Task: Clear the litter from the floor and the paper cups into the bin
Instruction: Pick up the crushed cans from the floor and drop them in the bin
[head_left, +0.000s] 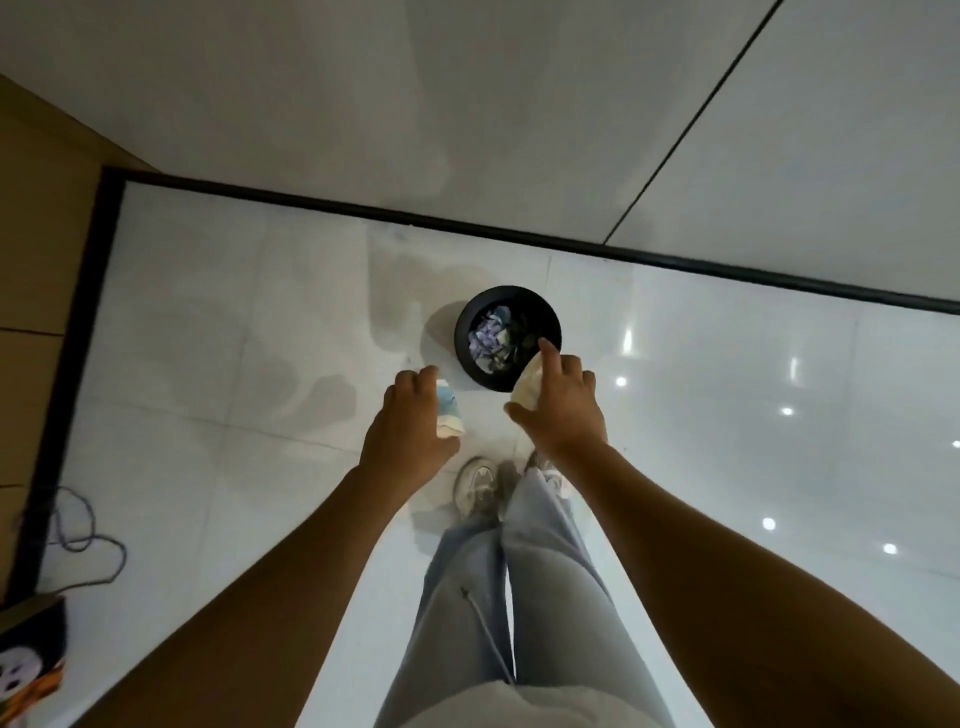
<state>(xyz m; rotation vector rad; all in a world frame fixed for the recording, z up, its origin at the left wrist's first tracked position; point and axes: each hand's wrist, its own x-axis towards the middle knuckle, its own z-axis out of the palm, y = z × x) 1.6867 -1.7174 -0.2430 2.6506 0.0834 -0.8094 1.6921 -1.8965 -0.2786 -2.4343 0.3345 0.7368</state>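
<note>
Pale blue jeans (545, 597), white trainers (475, 488)

Person standing on white tiled floor (208, 364), both arms reaching forward and down. Left hand (410, 415) grips a blue-and-white paper cup (450, 413). Right hand (563, 402) holds a pale paper cup (530, 387) over the near rim of a round black bin (467, 322). Crumpled paper (488, 338) lies inside the bin. Dark baseboard (727, 270) behind it. Loose cable (78, 540) on floor at far left.
</note>
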